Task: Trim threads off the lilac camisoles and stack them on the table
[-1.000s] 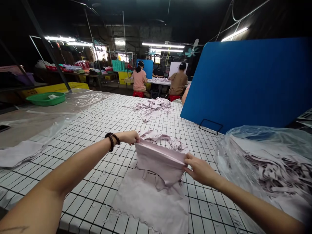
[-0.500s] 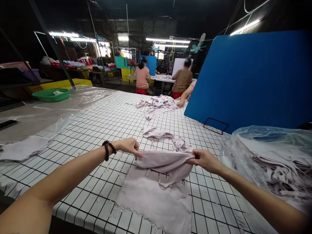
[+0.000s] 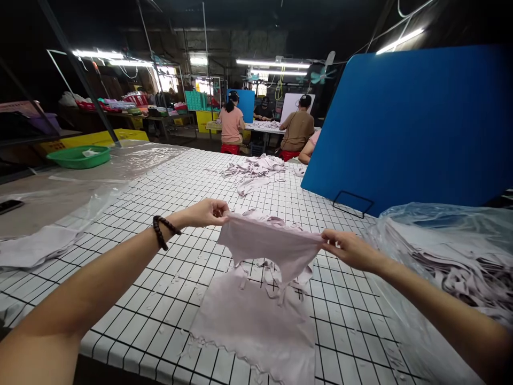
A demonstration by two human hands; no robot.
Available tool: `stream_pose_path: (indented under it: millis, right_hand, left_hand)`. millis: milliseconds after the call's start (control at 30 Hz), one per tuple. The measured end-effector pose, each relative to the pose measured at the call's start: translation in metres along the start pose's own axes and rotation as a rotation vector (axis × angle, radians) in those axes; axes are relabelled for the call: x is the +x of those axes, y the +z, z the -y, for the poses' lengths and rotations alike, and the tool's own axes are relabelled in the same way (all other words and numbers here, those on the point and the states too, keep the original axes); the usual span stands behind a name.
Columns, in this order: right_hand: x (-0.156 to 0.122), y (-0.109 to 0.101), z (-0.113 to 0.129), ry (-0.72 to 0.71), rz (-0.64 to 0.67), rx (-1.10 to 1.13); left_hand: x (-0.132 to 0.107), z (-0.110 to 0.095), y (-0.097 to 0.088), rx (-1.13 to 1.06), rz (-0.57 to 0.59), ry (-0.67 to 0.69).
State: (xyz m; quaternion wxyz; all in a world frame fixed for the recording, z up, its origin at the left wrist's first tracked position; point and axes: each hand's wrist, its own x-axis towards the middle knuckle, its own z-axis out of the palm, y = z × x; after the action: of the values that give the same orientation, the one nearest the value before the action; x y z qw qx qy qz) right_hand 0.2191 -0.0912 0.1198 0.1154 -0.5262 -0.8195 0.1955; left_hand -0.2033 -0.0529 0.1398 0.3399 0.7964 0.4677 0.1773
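A pale lilac fabric piece (image 3: 272, 243) hangs stretched in the air between my two hands, thin straps dangling from its lower edge. My left hand (image 3: 206, 212), a dark bead bracelet on its wrist, pinches the piece's left corner. My right hand (image 3: 347, 248) pinches the right corner. Under it a larger flat lilac fabric piece (image 3: 256, 323) lies on the white grid-patterned table (image 3: 152, 321). A small crumpled heap of lilac strips (image 3: 256, 215) shows just behind the held piece.
A clear plastic bag of lilac pieces (image 3: 452, 262) sits at my right. A blue board (image 3: 412, 128) stands behind it. Another lilac pile (image 3: 254, 170) lies farther up the table. A green basin (image 3: 78, 156) and plastic sheeting are at left. Several people sit at a far table.
Both hands have lifted the fabric piece from just above the flat piece and pulled it taut between them. A co-worker's hand by the far pile has drawn back.
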Motion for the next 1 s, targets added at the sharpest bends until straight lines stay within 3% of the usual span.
stream_pose_path:
  millis: [67,300,367,500,567,633,800,900,1000]
  right_hand:
    - [0.002,-0.010,0.002,0.022,-0.032,0.087]
    - [0.000,-0.027,0.020,0.105,-0.145,0.755]
    - [-0.001,-0.028,0.024,0.129,-0.107,0.813]
    - [0.000,-0.030,0.024,0.158,0.109,0.788]
    - [0.007,-0.035,0.020,0.156,0.131,0.739]
    - [0.019,-0.046,0.015,0.168,0.051,0.711]
    - [0.065,-0.091,0.007,0.236,-0.291,0.724]
    - [0.082,-0.115,0.014,0.229,-0.447,0.764]
    - [0.080,-0.118,0.025,0.167,-0.529,0.803]
  left_hand:
    - [0.001,-0.007,-0.006,-0.038,-0.020,0.026]
    - [0.006,-0.022,-0.013,-0.026,-0.055,0.080]
    - [0.008,-0.026,-0.014,-0.010,-0.090,0.098]
    - [0.016,-0.033,-0.018,0.083,-0.195,0.152]
    - [0.025,-0.037,-0.023,0.185,-0.259,0.162]
    - [0.039,-0.041,-0.029,0.319,-0.336,0.161]
    - [0.088,-0.060,-0.045,0.518,-0.567,0.058]
    - [0.114,-0.075,-0.050,0.440,-0.702,0.013]
    - [0.125,-0.080,-0.047,0.226,-0.765,-0.003]
